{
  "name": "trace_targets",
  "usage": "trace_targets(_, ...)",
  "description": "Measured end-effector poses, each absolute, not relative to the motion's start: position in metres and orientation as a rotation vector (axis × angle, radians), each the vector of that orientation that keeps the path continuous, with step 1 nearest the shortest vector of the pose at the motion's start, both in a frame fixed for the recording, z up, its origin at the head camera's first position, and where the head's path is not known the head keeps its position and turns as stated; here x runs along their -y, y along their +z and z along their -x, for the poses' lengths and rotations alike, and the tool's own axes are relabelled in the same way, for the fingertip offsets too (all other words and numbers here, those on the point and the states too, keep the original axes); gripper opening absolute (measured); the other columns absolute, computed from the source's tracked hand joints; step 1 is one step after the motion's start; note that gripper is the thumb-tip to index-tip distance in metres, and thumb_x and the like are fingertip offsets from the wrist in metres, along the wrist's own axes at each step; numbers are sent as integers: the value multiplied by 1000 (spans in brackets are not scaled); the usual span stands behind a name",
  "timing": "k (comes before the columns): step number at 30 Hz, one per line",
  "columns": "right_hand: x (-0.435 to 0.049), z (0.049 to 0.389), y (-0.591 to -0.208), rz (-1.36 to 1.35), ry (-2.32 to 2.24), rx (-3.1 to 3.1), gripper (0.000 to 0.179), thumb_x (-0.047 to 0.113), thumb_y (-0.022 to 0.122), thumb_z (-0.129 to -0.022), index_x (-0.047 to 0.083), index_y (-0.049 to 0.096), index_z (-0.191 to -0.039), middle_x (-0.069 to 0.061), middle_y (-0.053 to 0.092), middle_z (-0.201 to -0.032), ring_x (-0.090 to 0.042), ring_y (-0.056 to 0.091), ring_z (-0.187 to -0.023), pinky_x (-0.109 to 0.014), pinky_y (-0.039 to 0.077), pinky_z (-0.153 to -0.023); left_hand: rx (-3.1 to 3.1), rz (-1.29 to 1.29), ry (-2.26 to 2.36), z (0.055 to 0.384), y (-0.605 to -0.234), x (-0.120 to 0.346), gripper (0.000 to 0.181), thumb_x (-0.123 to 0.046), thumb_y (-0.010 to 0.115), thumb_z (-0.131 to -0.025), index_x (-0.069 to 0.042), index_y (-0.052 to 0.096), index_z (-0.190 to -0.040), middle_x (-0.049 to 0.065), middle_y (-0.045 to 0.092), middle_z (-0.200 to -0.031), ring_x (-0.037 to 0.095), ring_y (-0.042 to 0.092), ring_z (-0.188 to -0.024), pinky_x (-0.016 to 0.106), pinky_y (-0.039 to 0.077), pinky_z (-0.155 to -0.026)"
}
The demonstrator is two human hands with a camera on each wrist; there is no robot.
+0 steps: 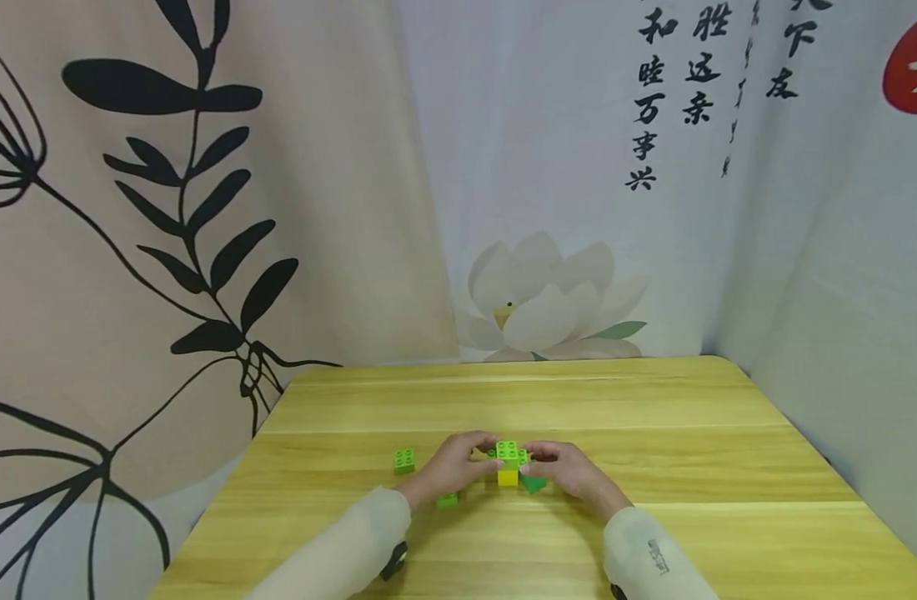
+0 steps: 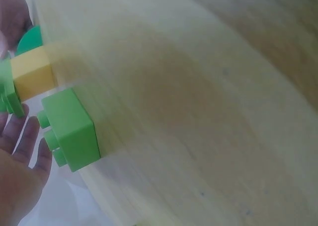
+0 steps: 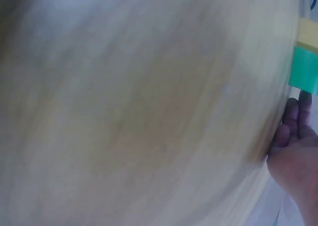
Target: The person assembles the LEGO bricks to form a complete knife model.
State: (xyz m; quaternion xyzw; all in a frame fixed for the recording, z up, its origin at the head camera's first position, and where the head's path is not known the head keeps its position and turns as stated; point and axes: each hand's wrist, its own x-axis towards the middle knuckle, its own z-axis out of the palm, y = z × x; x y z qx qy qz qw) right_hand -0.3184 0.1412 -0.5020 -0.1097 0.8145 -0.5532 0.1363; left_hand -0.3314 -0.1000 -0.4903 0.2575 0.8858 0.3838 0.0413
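Wooden tabletop (image 1: 578,400), fingers (image 1: 477,439) half-curled around stacked bricks (image 1: 508,454)

Left sleeve (image 1: 338,546): long, off-white, softly creased, reaching the wrist
Right sleeve (image 1: 638,542): same pale cloth, equally long
Print (image 1: 657,557): small dark marking on the right sleeve, too tiny for me to read
Black piece (image 1: 394,562): peeks out beneath the left sleeve
Left hand (image 1: 451,465): bare
Right hand (image 1: 573,471): bare, too

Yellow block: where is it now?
Low in the head view, the yellow block is between left hand and right hand, under a light green block and left of the dark green piece.
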Motion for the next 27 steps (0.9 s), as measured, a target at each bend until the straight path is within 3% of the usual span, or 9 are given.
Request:
trace_targets(7, -139, 317, -499, 290, -1588, -2361, 51, 31, 74, -91, 6, 62, -134, -8, 62, -127, -25, 56, -113, -48, 44, -99, -2690, -791, 1163, 327, -485, 105, 47, -40, 68, -94, -13, 63, -132, -2, 65, -123, 18, 59, -113, 43, 48, -96)
trace_targets(14, -139, 318, -500, 286, -1596, -2360, 51, 29, 74, -90, 5, 62, -133, -9, 63, -126, -23, 58, -108, -45, 46, -96, -2709, -806, 1211, 328, -484, 118, 54, -37, 68, -95, -5, 57, -137, 10, 64, -127, 24, 57, -116, 48, 47, -97)
trace_targets(20, -139, 317, -500, 277, -1594, -2372, 48, 27, 75, -90, 6, 64, -131, -8, 62, -124, -24, 56, -110, -46, 46, -96, -2733, -818, 1284, 333, -480, 132, 50, -34, 67, -96, -5, 58, -136, 16, 64, -125, 30, 58, -115, 52, 46, -95)
trace_targets(27, -138, 317, -499, 224, -1598, -2378, 46, 29, 78, -87, 10, 67, -127, -7, 62, -125, -25, 55, -113, -49, 43, -99, -2752, -692, 1351, 337, -473, 151, 50, -37, 67, -96, -9, 58, -136, 14, 63, -127, 26, 57, -117, 49, 45, -97)
